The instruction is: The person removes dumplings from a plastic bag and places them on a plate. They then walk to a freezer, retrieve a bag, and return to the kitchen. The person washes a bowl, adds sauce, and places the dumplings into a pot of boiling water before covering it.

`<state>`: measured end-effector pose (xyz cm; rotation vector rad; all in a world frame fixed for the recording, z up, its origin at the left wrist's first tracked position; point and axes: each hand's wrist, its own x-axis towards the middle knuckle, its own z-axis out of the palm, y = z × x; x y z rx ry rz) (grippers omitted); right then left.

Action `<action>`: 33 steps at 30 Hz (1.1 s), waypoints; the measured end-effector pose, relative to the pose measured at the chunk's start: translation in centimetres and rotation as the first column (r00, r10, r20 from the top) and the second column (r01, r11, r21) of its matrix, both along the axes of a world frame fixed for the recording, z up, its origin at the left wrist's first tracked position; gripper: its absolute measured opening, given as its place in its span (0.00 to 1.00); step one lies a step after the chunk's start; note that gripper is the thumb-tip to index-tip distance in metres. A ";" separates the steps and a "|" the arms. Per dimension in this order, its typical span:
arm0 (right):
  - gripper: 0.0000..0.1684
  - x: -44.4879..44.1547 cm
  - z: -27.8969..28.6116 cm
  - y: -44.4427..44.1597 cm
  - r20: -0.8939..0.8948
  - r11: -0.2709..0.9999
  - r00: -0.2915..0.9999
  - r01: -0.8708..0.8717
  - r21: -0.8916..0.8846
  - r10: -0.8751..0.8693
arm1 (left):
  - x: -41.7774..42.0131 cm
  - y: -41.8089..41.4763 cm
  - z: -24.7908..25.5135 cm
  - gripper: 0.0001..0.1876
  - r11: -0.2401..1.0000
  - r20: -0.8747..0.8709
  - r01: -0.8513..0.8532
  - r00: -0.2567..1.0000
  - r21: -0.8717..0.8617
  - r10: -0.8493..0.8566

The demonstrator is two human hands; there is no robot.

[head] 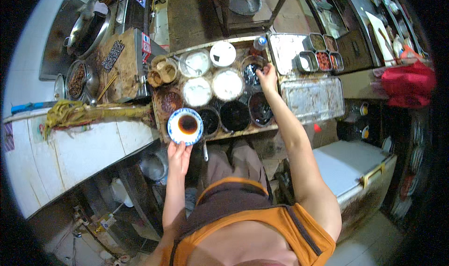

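Observation:
My left hand [179,157] grips the near rim of a blue-and-white bowl [175,134], which has a small pool of dark brown liquid [187,124] in it. The bowl is over the near left corner of a seasoning tray [224,137]. Farther right, my right hand [268,76] reaches over a round container with dark, glossy contents [251,74]. Its fingers are bent close together, and whether they pinch something is too small to tell. Around the hands stand tubs of white contents [197,91] and a tub of black liquid [235,116].
A clear-lidded bottle [260,43] stands at the tray's far right corner. Right of it are small metal pans of ingredients [323,60] and a metal lid [312,99]. A yellow-green cloth [70,117] lies on the white-tiled counter [80,160]. A wok [87,34] sits far left.

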<state>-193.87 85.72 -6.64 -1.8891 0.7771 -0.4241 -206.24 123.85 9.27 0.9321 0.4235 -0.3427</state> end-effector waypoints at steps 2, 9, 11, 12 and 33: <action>0.44 5.4 -4.0 -4.5 -0.033 0.993 0.995 0.090 -0.080 -0.093 | 0.3 -2.6 0.9 0.22 1.000 -0.034 -0.028 0.999 -0.011 0.028; 0.38 13.4 -5.9 -4.7 0.178 0.957 0.979 0.144 -0.251 -0.100 | 1.2 -8.3 2.6 0.24 0.992 -0.080 -0.122 0.990 -0.022 0.119; 0.36 13.3 -5.3 -5.6 0.195 0.988 0.979 0.032 0.152 -0.062 | 1.5 -8.5 1.6 0.24 0.991 -0.073 -0.133 0.988 0.014 0.134; 0.36 12.6 -4.6 -5.7 0.231 0.990 0.972 -0.001 0.143 -0.032 | 1.7 -8.6 1.7 0.24 0.991 -0.075 -0.134 0.988 0.027 0.135; 0.20 0.8 29.7 4.9 -0.524 -0.413 0.399 -0.334 -0.847 0.753 | 4.7 -11.7 4.3 0.25 0.999 0.021 -0.018 1.000 -0.044 0.019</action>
